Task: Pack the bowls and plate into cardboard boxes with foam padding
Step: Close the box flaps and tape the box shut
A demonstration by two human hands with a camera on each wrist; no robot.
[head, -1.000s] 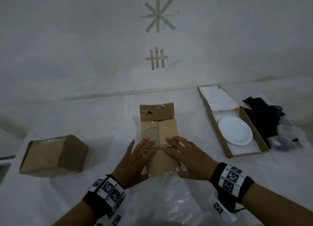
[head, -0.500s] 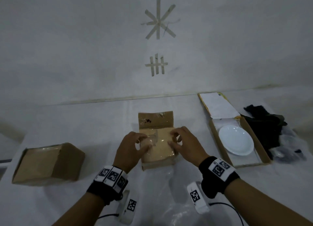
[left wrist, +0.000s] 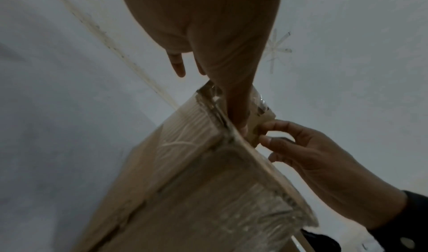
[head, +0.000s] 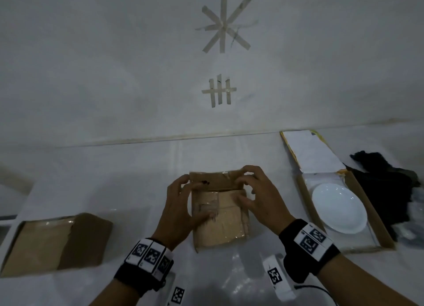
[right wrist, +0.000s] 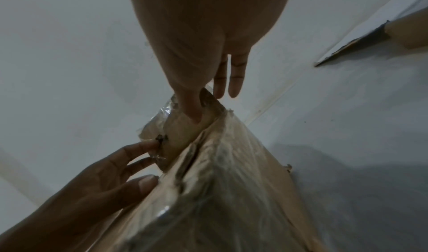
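The flaps are hiding whatever is lying inside the middle box [head: 220,214]. The left hand [head: 181,211] is covering its left wall. At lower left, the frame edge is cutting off a second box [head: 52,241]. The dark heap [head: 387,191] at right is staying too dim to identify.

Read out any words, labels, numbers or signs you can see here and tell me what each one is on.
No readable words or numbers anywhere.
Wrist bands: black-and-white square code markers, no text.
Wall: tape strips forming an asterisk shape and a tally-like mark, not letters.
Middle cardboard box: a small dark mark, too blurred to read.
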